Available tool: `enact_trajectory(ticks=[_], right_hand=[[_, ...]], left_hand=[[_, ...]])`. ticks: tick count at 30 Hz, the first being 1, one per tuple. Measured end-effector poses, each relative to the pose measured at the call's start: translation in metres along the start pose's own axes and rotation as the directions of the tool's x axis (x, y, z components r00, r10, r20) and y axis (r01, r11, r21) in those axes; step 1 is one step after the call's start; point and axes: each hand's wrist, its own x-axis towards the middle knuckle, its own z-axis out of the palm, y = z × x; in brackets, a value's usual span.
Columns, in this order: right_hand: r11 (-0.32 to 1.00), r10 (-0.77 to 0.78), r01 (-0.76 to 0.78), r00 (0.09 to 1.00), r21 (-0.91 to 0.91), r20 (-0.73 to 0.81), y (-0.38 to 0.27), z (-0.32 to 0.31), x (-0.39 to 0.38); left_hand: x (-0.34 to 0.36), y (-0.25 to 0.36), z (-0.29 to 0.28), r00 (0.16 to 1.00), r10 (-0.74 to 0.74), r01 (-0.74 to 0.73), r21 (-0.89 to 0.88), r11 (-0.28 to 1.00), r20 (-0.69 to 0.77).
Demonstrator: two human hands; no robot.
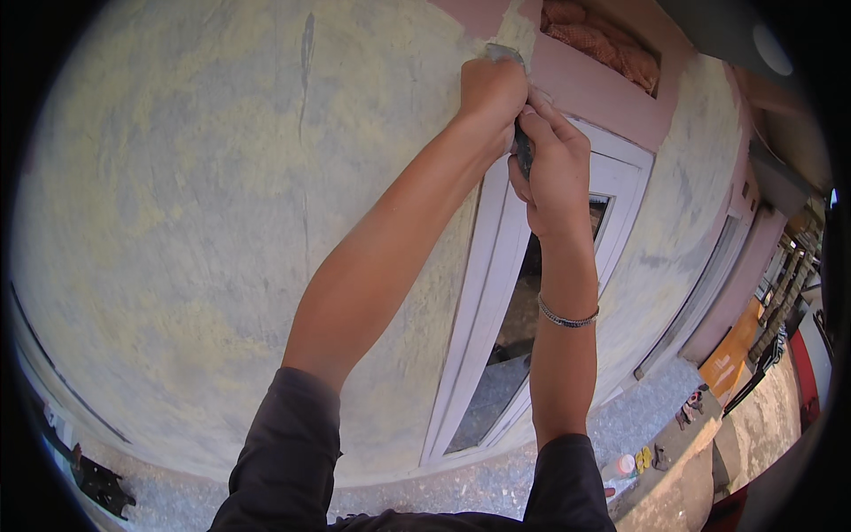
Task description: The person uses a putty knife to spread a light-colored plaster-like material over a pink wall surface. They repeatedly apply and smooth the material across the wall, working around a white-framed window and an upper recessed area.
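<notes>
High on the wall, beside the top of a white door frame, my two raised hands grip one dark grey scraper-like tool (524,155). My left hand (493,89) is closed in a fist round its upper part, and a flat grey end shows just above the knuckles, against the wall. The fingers of my right hand (558,160) wrap the lower, darker end. Much of the tool is hidden by my fingers, so its exact kind is unclear. Patchy yellow and grey plaster covers the curved-looking wall (213,195), with a thin vertical crack-like streak left of my hands.
A white-framed glass door (479,319) stands below my right hand. Above it, a recess in the pink band holds a reddish bundled cloth or net (603,49). Lower right, a pink-lidded container (625,465) and sandals (647,458) lie on the bluish floor (479,488).
</notes>
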Motion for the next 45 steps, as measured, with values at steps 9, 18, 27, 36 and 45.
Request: enact_trajectory(ticks=[9,18,27,36,45], right_hand=[[0.992,-0.114,0.112,0.993,-0.062,-0.032,-0.005,0.002,0.006],[0.994,-0.109,0.109,0.994,-0.026,-0.018,-0.012,0.002,0.015],[0.993,-0.104,0.103,0.994,-0.063,-0.017,-0.015,0.003,0.015],[0.991,-0.084,0.083,0.996,-0.102,-0.006,-0.025,0.001,0.018],[0.979,-0.190,0.191,0.982,-0.076,0.014,-0.038,0.001,0.051]], left_hand=[[-0.006,0.008,0.008,0.999,-0.031,0.030,-0.075,0.997,-0.014],[0.008,0.012,0.017,0.999,0.011,-0.014,-0.093,0.996,-0.038],[0.008,0.014,0.017,0.999,0.003,-0.007,-0.088,0.996,-0.043],[0.016,0.018,0.023,1.000,0.002,-0.005,-0.119,0.993,-0.027],[0.052,0.029,0.042,0.991,0.122,-0.127,-0.088,0.988,-0.054]])
